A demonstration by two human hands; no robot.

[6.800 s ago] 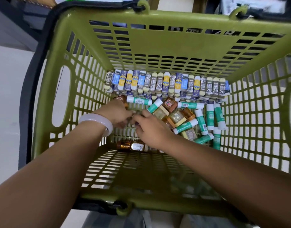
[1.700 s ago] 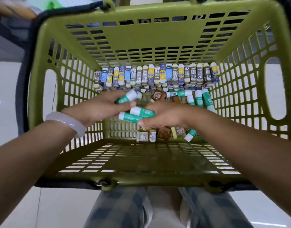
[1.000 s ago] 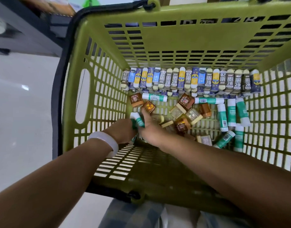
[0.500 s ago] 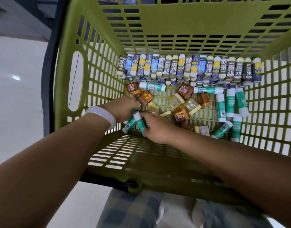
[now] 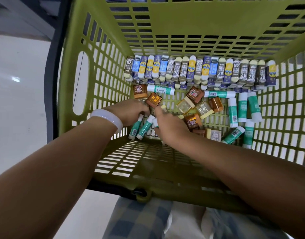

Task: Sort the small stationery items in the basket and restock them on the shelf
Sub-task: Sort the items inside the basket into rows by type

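Note:
Both my hands are down in the olive-green basket [image 5: 103,69], at its near left. My left hand [image 5: 131,112], with a white bangle on the wrist, curls over the tops of two green-and-white glue sticks [image 5: 139,129] that stick out below it toward the near wall. My right hand [image 5: 170,126] is right beside it, its fingers curled on the white cap end of another glue stick [image 5: 155,121]. More glue sticks [image 5: 241,109] lie loose at the right. Amber and brown little boxes [image 5: 193,104] are scattered in the middle. A row of 2B erasers [image 5: 198,70] lines the far wall.
The basket has a black handle [image 5: 52,69] folded down on its left side and rests over my checked trousers [image 5: 139,219]. White floor [image 5: 19,100] lies to the left, and a grey shelf base [image 5: 19,18] is at the top left.
Since half a second ago the hands have stayed at the near left corner; the glue sticks under my left hand have dropped lower toward the basket floor. The view has moved closer.

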